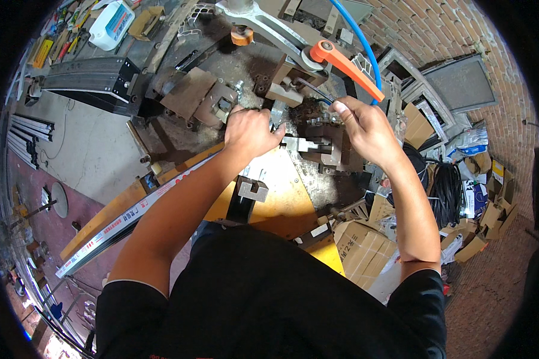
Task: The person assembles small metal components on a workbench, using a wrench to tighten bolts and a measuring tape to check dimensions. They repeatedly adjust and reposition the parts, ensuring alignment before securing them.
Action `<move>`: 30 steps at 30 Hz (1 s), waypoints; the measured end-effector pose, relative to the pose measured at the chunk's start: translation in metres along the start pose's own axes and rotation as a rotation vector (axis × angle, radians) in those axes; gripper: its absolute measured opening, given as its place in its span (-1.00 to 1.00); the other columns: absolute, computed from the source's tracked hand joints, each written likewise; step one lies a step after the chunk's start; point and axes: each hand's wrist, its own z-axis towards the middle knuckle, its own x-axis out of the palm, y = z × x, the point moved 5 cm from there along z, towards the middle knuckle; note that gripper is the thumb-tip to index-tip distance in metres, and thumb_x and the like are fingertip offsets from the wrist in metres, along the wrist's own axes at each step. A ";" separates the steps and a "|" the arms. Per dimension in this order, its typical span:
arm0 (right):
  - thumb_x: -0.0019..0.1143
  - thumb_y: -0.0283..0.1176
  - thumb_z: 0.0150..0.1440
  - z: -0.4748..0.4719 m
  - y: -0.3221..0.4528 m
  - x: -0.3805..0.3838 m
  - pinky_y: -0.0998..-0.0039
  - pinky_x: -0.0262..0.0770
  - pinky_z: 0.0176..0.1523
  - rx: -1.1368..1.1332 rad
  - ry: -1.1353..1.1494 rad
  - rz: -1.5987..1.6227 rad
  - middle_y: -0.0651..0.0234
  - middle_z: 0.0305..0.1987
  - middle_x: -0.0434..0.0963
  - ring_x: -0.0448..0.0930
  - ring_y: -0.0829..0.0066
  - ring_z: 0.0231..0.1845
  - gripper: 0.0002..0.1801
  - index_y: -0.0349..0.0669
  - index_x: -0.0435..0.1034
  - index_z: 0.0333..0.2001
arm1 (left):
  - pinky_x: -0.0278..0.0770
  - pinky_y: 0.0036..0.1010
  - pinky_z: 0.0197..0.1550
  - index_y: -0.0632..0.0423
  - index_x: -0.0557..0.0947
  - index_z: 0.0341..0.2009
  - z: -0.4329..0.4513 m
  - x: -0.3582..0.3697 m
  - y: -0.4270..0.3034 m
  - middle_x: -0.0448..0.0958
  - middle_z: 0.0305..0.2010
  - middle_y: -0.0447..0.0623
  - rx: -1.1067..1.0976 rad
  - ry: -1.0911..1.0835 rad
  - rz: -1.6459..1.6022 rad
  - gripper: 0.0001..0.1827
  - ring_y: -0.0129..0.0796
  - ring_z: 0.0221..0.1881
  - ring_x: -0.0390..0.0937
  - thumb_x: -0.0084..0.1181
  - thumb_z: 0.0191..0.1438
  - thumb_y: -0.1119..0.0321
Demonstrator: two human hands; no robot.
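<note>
My right hand (369,130) grips a thin dark metal rod (316,91), which looks like a hex key. The rod's far end meets a steel clamp block (289,89) on the machine. My left hand (251,132) rests among the metal fixtures, close beside a steel block with a square recess (222,105); its fingertips are hidden behind the hand, so I cannot tell whether it holds anything. Between my hands lies a brightly lit metal plate (280,179). A slotted steel block (312,146) sits right of my left hand. An orange clamp lever (350,67) hangs above my right hand.
A blue hose (364,42) curves past the lever. A wrapped aluminium profile (130,211) runs diagonally under my left forearm. At upper left stand a white jug (112,26) and hand tools. Cardboard boxes (364,251) and coiled black cable (447,193) lie at right, near a brick wall (431,27).
</note>
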 end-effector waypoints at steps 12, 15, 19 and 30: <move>0.10 -0.15 0.42 0.026 -0.025 -0.015 0.03 0.56 -0.28 -0.234 -0.018 -0.367 0.04 -0.55 0.55 0.64 -0.06 -0.43 -0.66 -0.19 0.61 -0.11 | 0.59 -0.16 -0.01 0.18 0.73 -0.44 0.001 0.000 0.000 0.65 -0.53 0.27 -0.015 0.027 0.002 -0.43 0.11 -0.45 0.66 0.23 0.12 -0.17; 0.06 -0.14 0.45 0.025 -0.032 -0.006 0.09 0.55 -0.24 -0.200 0.048 -0.250 0.01 -0.49 0.54 0.62 -0.02 -0.40 -0.65 -0.23 0.57 -0.10 | 0.58 -0.16 0.01 0.18 0.74 -0.44 0.000 0.001 0.000 0.65 -0.53 0.27 -0.012 0.028 0.006 -0.44 0.10 -0.43 0.67 0.23 0.12 -0.16; -0.04 -0.08 0.51 0.024 -0.039 0.008 0.36 0.41 -0.27 0.018 0.256 0.169 0.39 -0.48 0.39 0.39 0.49 -0.43 -0.58 -0.23 0.47 -0.17 | 0.58 -0.16 -0.01 0.17 0.74 -0.43 0.000 0.003 0.001 0.65 -0.52 0.26 -0.020 0.034 0.013 -0.45 0.10 -0.42 0.68 0.24 0.12 -0.15; 0.19 -0.17 0.43 0.049 -0.047 0.031 0.60 0.02 -0.61 0.350 0.923 0.713 0.67 -0.62 0.19 0.12 0.77 -0.68 -0.64 -0.03 0.32 -0.39 | 0.59 -0.15 0.02 0.15 0.75 -0.38 0.001 0.003 0.002 0.69 -0.46 0.20 -0.025 0.056 0.009 -0.46 0.09 -0.37 0.69 0.18 0.17 -0.15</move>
